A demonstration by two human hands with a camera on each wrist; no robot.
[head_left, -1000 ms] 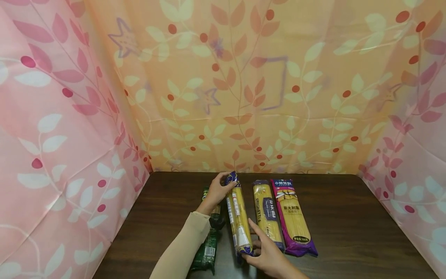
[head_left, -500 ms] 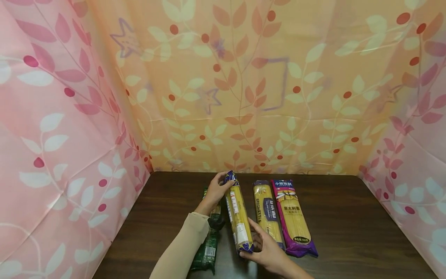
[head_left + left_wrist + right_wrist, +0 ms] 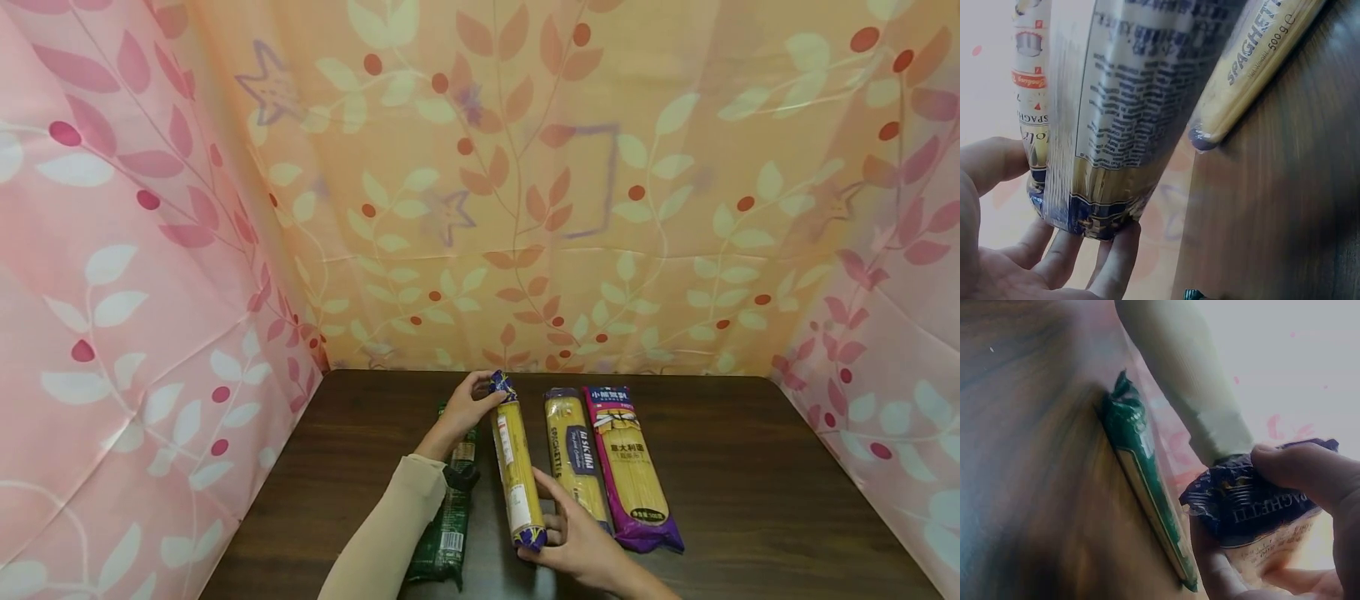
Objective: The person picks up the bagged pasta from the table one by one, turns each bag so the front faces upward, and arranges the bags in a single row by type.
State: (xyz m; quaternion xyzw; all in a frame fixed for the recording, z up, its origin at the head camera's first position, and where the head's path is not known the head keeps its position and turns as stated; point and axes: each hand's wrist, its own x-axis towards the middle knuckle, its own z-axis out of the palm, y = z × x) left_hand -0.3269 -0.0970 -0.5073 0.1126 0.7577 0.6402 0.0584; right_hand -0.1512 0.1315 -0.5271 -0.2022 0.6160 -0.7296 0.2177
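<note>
Leaf-patterned curtains [image 3: 480,192] fill the frame's upper part above a dark wooden table [image 3: 757,492], whose near edge is cut off. Four packets show, and two hands. Low in the centre, the blue-ended spaghetti pack [image 3: 517,467] is gripped by both: the left hand [image 3: 467,408] holds its far end, the right hand [image 3: 576,532] pinches its near end between thumb and fingers. Its long axis runs from upper centre downward, leaning slightly right; fingers hide parts of both tips, and its small print is too blurred to read. To its left lies a green packet [image 3: 452,533], partly covered by the left forearm. To its right lie a blue-labelled spaghetti pack [image 3: 573,450], its lower end partly behind the right hand, and a purple-edged pasta pack [image 3: 633,467], fully visible.
</note>
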